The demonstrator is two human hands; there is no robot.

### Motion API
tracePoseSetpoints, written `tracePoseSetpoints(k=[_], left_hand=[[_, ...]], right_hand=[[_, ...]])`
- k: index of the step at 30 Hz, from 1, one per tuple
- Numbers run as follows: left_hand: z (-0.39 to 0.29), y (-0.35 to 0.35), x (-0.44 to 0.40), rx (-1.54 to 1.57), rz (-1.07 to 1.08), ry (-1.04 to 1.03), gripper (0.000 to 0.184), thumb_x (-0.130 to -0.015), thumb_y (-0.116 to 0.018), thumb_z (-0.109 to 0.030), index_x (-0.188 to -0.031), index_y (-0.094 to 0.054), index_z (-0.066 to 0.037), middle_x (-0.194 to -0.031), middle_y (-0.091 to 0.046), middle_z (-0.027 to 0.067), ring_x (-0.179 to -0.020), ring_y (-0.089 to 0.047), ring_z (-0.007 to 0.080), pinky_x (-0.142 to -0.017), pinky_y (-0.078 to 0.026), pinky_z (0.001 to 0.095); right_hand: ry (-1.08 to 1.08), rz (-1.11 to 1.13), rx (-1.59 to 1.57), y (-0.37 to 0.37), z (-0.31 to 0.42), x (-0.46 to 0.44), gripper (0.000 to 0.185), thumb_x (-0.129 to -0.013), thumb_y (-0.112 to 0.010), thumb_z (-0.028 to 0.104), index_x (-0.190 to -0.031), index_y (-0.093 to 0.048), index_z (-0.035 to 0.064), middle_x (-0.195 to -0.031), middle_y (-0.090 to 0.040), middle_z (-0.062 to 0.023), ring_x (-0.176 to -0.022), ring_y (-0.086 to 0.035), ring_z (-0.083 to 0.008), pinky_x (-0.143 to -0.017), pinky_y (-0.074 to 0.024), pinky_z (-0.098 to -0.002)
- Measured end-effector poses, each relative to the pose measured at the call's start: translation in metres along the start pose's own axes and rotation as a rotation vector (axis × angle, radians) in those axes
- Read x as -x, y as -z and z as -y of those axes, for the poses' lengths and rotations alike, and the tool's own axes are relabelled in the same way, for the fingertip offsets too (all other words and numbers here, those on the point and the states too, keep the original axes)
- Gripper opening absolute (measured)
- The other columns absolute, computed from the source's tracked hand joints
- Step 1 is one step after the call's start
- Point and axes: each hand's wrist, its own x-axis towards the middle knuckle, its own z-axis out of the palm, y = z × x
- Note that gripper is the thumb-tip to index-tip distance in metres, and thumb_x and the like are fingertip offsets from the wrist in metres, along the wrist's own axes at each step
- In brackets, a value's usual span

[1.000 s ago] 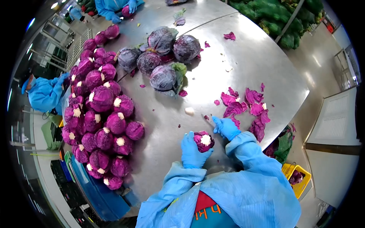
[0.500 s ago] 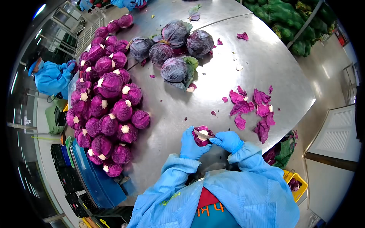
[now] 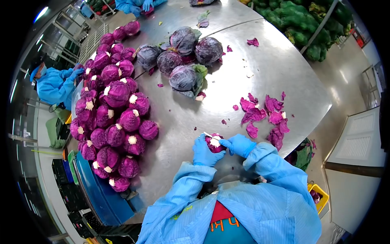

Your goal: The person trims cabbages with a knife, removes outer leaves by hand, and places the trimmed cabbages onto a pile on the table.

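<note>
Near the front of the steel table (image 3: 174, 126), my gloved left hand (image 3: 205, 151) is wrapped round a small purple cabbage (image 3: 215, 145) with its white cut core facing up. My gloved right hand (image 3: 239, 145) grips a knife (image 3: 212, 137), whose blade lies across the white core. The knife's handle is hidden in the fingers. Torn purple leaves (image 3: 252, 115) lie beyond my right hand. Further back are several dark unpeeled cabbages (image 3: 183, 77), one with a green outer leaf. A large heap of peeled purple cabbages (image 3: 115, 94) fills the left side.
A person in blue (image 3: 55, 85) stands at the far left, and another person's gloved hands (image 3: 147, 5) are at the table's far edge. Green netted sacks (image 3: 300, 24) stand at the back right. A yellow basket (image 3: 323, 198) and a blue bin (image 3: 99, 193) are low beside the table.
The knife has come from beside the cabbage onto its core, and my right hand has moved in close to my left. The whole view has shifted a little.
</note>
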Motion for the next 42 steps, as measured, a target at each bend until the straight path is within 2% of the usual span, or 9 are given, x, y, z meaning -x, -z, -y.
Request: tracePoseSetpoints(k=[8,14,17,21,24,29,33,35,42], left_hand=[[0.012,-0.011,0.001,-0.033,-0.036,0.000,0.098,-0.053,-0.083,-0.048,-0.126,-0.041,0.003,-0.117,-0.049,0.0211,-0.108,-0.049,0.0359,-0.093,-0.041,0.0460],[-0.009,0.004,0.008,-0.018,-0.094,0.015,0.088,-0.049,-0.085,-0.046,-0.115,-0.049,0.000,-0.107,-0.054,0.0201,-0.100,-0.054,0.0359,-0.088,-0.046,0.0447],[0.001,-0.009,0.012,-0.053,-0.196,-0.005,0.086,-0.048,-0.085,-0.045,-0.114,-0.052,0.000,-0.105,-0.056,0.0205,-0.098,-0.056,0.0369,-0.086,-0.048,0.0442],[0.002,-0.014,0.008,-0.083,-0.186,0.030,0.094,-0.050,-0.084,-0.047,-0.122,-0.049,0.002,-0.107,-0.057,0.0215,-0.100,-0.056,0.0369,-0.088,-0.047,0.0441],[-0.002,-0.016,0.010,-0.089,-0.180,0.060,0.096,-0.051,-0.084,-0.047,-0.125,-0.046,0.001,-0.109,-0.055,0.0214,-0.100,-0.055,0.0383,-0.089,-0.046,0.0454],[-0.018,-0.017,0.013,-0.138,-0.136,0.093,0.091,-0.053,-0.083,-0.049,-0.122,-0.046,-0.003,-0.114,-0.050,0.0215,-0.106,-0.051,0.0397,-0.090,-0.046,0.0465],[-0.028,-0.010,0.015,-0.254,-0.070,0.131,0.100,-0.051,-0.084,-0.053,-0.129,-0.042,-0.006,-0.124,-0.047,0.0182,-0.114,-0.049,0.0379,-0.094,-0.042,0.0535],[-0.053,0.011,0.026,-0.418,0.111,0.272,0.109,-0.058,-0.080,-0.055,-0.143,-0.028,-0.010,-0.137,-0.039,0.0125,-0.126,-0.040,0.0361,-0.102,-0.031,0.0639],[-0.051,-0.003,0.010,-0.543,0.096,0.152,0.088,-0.060,-0.081,-0.045,-0.132,-0.046,-0.010,-0.137,-0.044,0.0140,-0.124,-0.045,0.0335,-0.100,-0.040,0.0483]], right_hand=[[0.109,-0.440,0.258,-0.041,-0.018,-0.001,0.055,-0.093,-0.041,0.058,-0.078,-0.064,0.0110,-0.072,-0.064,-0.0140,-0.069,-0.062,-0.0359,-0.065,-0.0480,-0.0461],[0.124,-0.333,0.081,-0.028,-0.009,0.017,0.049,-0.088,-0.055,0.056,-0.089,-0.066,0.0089,-0.076,-0.064,-0.0164,-0.074,-0.063,-0.0368,-0.070,-0.0501,-0.0431],[0.289,-0.708,-0.130,-0.027,0.015,0.020,0.044,-0.086,-0.064,0.047,-0.097,-0.066,0.0042,-0.085,-0.066,-0.0170,-0.081,-0.065,-0.0317,-0.076,-0.0513,-0.0386],[0.278,-0.226,-0.379,-0.009,0.006,-0.005,0.053,-0.081,-0.070,0.044,-0.117,-0.064,0.0057,-0.095,-0.069,-0.0175,-0.081,-0.067,-0.0244,-0.077,-0.0516,-0.0334],[0.162,-0.101,0.022,0.011,0.023,-0.010,0.047,-0.081,-0.065,0.046,-0.104,-0.067,0.0052,-0.097,-0.068,-0.0188,-0.088,-0.066,-0.0319,-0.082,-0.0508,-0.0373],[0.209,-0.265,0.201,0.019,-0.001,-0.046,0.031,-0.076,-0.068,0.026,-0.096,-0.068,0.0032,-0.081,-0.069,-0.0131,-0.071,-0.066,-0.0220,-0.068,-0.0535,-0.0328],[0.103,-0.242,-0.123,0.014,-0.018,-0.045,0.029,-0.078,-0.070,0.026,-0.093,-0.068,0.0019,-0.081,-0.069,-0.0106,-0.070,-0.065,-0.0166,-0.066,-0.0526,-0.0311],[0.154,-0.348,0.009,0.002,-0.017,-0.044,0.032,-0.077,-0.069,0.031,-0.090,-0.067,0.0020,-0.080,-0.068,-0.0139,-0.071,-0.066,-0.0244,-0.068,-0.0521,-0.0337],[0.132,-0.447,-0.055,-0.011,0.003,-0.031,0.034,-0.075,-0.067,0.036,-0.083,-0.065,0.0027,-0.079,-0.067,-0.0179,-0.077,-0.066,-0.0311,-0.073,-0.0515,-0.0369]])
